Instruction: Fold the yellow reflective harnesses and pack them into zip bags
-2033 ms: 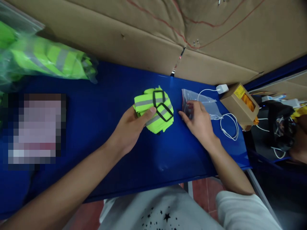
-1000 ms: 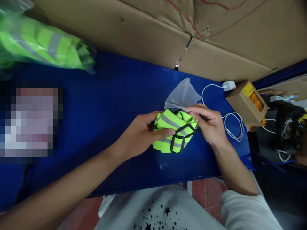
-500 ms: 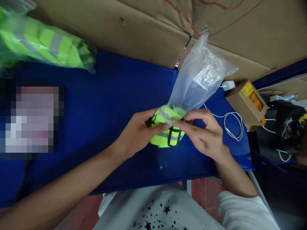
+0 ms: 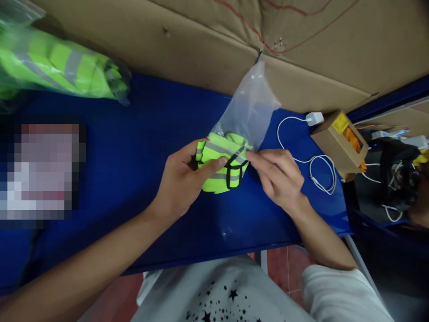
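A folded neon-yellow reflective strap bundle (image 4: 217, 154), with grey stripes, black edging and a black buckle (image 4: 233, 177), is held above the blue table. My left hand (image 4: 182, 179) grips its left side, thumb across the front. At its right edge, my right hand (image 4: 279, 176) pinches with thumb and forefinger; whether strap or bag film lies between the fingertips is hard to make out. Behind the bundle a clear plastic bag (image 4: 250, 105) stands up, its lower end hidden by the bundle.
A bagged bundle of the same neon reflective material (image 4: 70, 65) lies at the back left of the blue table (image 4: 134, 152). On the right are a coiled white cable (image 4: 323, 174), a white plug (image 4: 315, 118) and a cardboard box (image 4: 342, 138). A cardboard wall (image 4: 201, 53) closes the back.
The bag has dropped lower and leans less to the right, and it no longer covers the front of the bundle. More of the bundle's top shows. Both hands have shifted slightly left.
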`<state>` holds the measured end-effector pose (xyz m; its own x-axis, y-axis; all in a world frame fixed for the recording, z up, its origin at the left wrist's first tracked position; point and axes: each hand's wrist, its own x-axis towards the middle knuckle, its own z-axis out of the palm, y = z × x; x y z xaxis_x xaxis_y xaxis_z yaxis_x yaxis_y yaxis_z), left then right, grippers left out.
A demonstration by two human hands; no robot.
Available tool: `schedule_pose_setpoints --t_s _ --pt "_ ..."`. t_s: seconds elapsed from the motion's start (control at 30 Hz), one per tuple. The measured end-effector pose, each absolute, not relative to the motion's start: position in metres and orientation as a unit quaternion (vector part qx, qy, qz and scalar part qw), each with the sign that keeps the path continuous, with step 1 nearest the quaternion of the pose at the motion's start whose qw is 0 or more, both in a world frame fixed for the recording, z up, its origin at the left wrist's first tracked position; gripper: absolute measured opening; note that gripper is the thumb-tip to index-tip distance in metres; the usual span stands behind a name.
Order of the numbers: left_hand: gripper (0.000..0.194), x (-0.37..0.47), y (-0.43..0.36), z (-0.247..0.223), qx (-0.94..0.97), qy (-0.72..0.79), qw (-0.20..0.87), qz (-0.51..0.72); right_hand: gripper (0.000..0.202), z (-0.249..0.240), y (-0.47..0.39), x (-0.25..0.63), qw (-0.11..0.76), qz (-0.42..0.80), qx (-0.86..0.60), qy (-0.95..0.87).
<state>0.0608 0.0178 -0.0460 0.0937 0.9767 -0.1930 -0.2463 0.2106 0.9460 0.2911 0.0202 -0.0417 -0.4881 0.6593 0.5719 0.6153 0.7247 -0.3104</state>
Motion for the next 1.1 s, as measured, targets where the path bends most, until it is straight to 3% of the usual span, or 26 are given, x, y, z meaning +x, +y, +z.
schedule_pose_setpoints --t_s 0.1,0.2,0.3,0.4,0.47,0.67,0.83,0.93,1.03,1.1 --pt "0.033 0.061 0.019 -0.047 0.421 0.49 0.595 0.478 0.051 -0.046 0.018 0.286 0.331 0.038 -0.364 -0.87" --pt "0.031 0.061 0.018 -0.045 0.41 0.47 0.593 0.51 0.037 -0.049 0.017 0.277 0.406 0.135 -0.434 -0.792" --pt "0.028 0.063 0.017 -0.044 0.372 0.418 0.627 0.542 0.066 -0.054 0.018 0.265 0.456 0.354 -0.461 -0.674" --pt "0.027 0.066 0.015 -0.045 0.393 0.428 0.612 0.536 0.071 -0.057 0.016 0.255 0.389 0.545 -0.42 -0.613" --pt "0.029 0.067 0.013 -0.046 0.434 0.454 0.579 0.521 0.073 -0.057 0.014 0.251 0.366 0.585 -0.425 -0.586" --pt "0.028 0.072 0.009 -0.045 0.474 0.441 0.584 0.49 0.09 -0.058 0.014 0.25 0.401 0.566 -0.477 -0.539" --pt "0.027 0.065 0.007 -0.041 0.537 0.453 0.528 0.478 0.068 -0.061 0.021 0.264 0.424 0.52 -0.497 -0.551" --pt "0.024 0.057 0.009 -0.036 0.558 0.472 0.45 0.513 0.066 -0.06 0.026 0.277 0.449 0.467 -0.501 -0.574" --pt "0.035 0.052 0.013 -0.034 0.561 0.452 0.456 0.523 0.067 -0.058 0.03 0.286 0.421 0.451 -0.503 -0.606" --pt "0.029 0.051 0.015 -0.035 0.588 0.454 0.45 0.496 0.065 -0.057 0.029 0.286 0.409 0.456 -0.496 -0.615"
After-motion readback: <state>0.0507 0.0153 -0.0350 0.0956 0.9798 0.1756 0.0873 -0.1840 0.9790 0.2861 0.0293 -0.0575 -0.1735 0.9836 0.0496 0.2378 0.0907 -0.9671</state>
